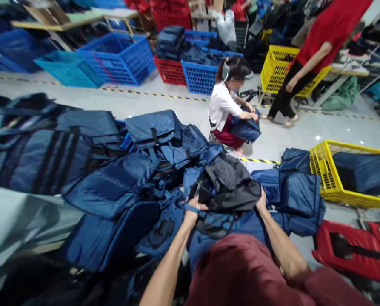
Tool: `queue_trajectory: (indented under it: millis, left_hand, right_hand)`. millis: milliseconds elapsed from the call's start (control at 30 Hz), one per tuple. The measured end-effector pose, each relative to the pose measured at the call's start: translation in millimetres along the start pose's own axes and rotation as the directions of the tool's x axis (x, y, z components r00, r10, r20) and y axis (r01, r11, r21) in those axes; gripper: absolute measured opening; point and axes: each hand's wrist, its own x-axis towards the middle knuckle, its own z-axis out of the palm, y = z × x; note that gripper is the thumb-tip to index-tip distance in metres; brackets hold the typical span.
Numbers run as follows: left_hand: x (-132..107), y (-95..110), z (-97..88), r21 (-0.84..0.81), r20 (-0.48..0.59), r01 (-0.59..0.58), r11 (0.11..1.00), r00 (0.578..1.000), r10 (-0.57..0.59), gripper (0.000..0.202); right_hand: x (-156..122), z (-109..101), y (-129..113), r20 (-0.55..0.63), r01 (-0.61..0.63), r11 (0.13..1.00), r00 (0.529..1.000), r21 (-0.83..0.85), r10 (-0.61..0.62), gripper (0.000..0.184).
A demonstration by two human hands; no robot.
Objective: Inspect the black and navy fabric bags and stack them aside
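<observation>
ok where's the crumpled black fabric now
The crumpled black fabric lies right of centre in the head view, between the left hand and the right hand.

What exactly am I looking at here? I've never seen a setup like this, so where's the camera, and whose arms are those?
There's no machine: the two arms coming up from the bottom belong to a person wearing the camera on their head. This single picture looks forward and down at their hands.

The left hand grips the near left edge of a dark bag. The right hand is at its right side, fingers mostly hidden. Around it, blue bags lie heaped, with tiled floor beyond. To the right are a yellow crate and something red.

The crouching person ahead is someone else, handling another blue bag.
</observation>
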Motion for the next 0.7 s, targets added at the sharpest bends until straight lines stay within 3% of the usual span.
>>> queue_trajectory:
  millis: [100, 200, 300, 367, 467, 533, 600, 700]
  left_hand:
    - [8, -5, -17.9, -0.057, -0.013, -0.03, 0.998, 0.999, 0.029, 0.018]
    - [7, 1, -35.5, -0.11, -0.051, -0.033, 0.993, 0.998, 0.027, 0.02]
    - [-6, 17, -41.1, -0.193, -0.113, -0.057, 0.979, 0.993, 0.035, 0.024]
    - [-20, 36, -40.3, -0.207, -0.153, -0.104, 0.973, 0.986, 0.073, 0.021]
    - [-53, 73, -40.6, -0.155, -0.178, -0.165, 0.974, 0.975, 0.137, 0.017]
    - [-77, 93, -42.2, -0.126, -0.201, -0.193, 0.973, 0.965, 0.166, 0.02]
    - [-93, 104, -41.2, -0.101, -0.223, -0.219, 0.97, 0.956, 0.193, 0.023]
    - [-82, 92, -30.9, -0.041, -0.228, -0.188, 0.981, 0.958, 0.174, 0.031]
  right_hand:
    - [27, -13, 0, 0.091, -0.023, 1.0, 0.996, 0.015, 0.021, 0.055]
    - [28, -53, -13, 0.162, 0.043, 0.996, 0.985, 0.082, -0.056, 0.068]
    - [4, -86, -53, 0.318, 0.07, 0.925, 0.927, 0.375, -0.199, 0.082]
    - [-6, -89, -96, 0.364, -0.01, 0.859, 0.908, 0.512, -0.206, 0.083]
    - [1, -71, -164, 0.244, -0.026, 0.886, 0.965, 0.462, -0.099, 0.069]
    - [14, -61, -193, 0.196, 0.034, 0.925, 0.974, 0.378, -0.116, 0.062]
    - [25, -58, -199, 0.14, 0.117, 0.941, 0.976, 0.318, -0.169, 0.062]
    - [30, -58, -169, -0.065, 0.125, 0.961, 0.992, 0.248, -0.113, 0.063]
